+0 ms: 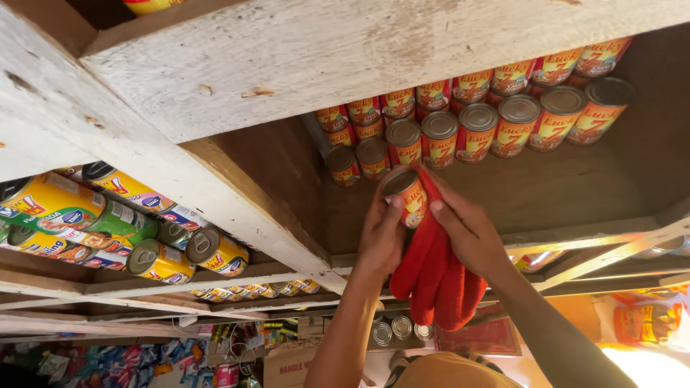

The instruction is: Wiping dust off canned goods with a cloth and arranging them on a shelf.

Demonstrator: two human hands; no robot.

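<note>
Left hand [381, 233] wrapped around a red and yellow tin can [405, 195], right hand [467, 230] pressing a red cloth [435, 276] against it, both closed, just before stacked matching cans [474, 122] on a wooden shelf [568, 190]

Warm daylight, shadowed shelf recess, sharp.

The red cloth [437, 276] hides most of the side of the can [407, 194] and the right hand's [467, 233] palm. A yellow can [149, 6] is cut off by the top edge. Goods [129, 363] at the bottom left corner are too blurred to tell.
</note>
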